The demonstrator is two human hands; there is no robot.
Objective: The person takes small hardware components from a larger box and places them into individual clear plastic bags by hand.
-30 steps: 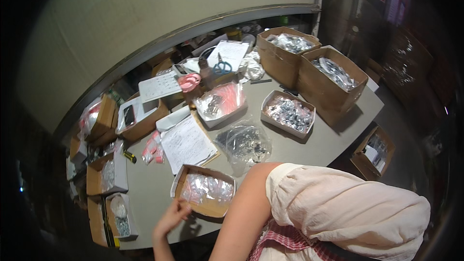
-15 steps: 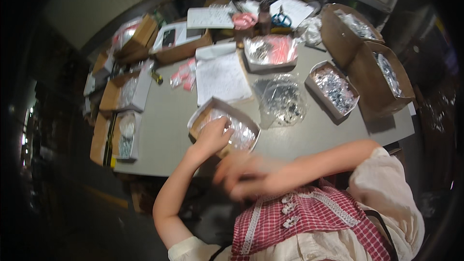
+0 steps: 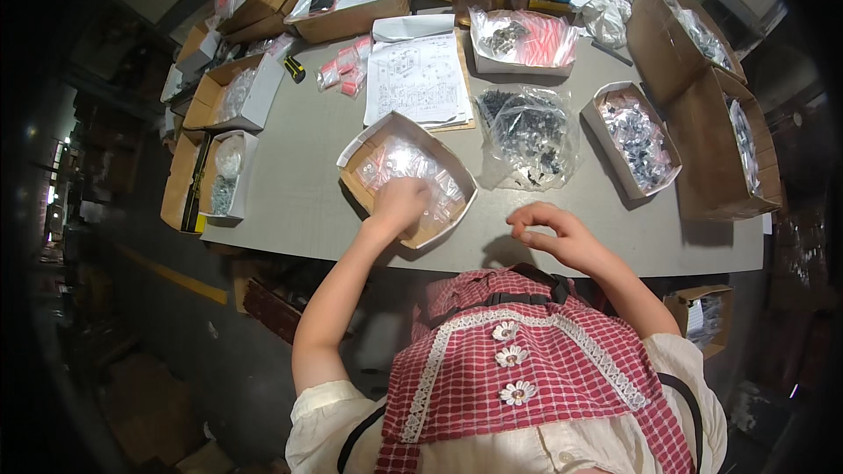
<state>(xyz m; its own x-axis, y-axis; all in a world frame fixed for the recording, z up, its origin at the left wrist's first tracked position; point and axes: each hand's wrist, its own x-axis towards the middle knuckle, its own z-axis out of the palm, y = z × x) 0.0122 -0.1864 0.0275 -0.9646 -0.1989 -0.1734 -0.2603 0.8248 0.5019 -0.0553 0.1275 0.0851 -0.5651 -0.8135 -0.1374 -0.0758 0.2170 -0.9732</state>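
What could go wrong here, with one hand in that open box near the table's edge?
The left hand presses into an open cardboard box of small clear bags that sits close to the near edge of the grey table; a push might slide it off. The right hand hovers beside a loose clear bag of dark parts; a careless sweep could snag it and scatter pieces.

Matt brown cardboard box (image 3: 408, 177) holds glossy clear plastic packets (image 3: 413, 167). Beside it — a crinkled, shiny plastic bag (image 3: 527, 133); behind it, matt white paper sheet (image 3: 414, 79). The tabletop (image 3: 299, 184) — smooth, dull grey.
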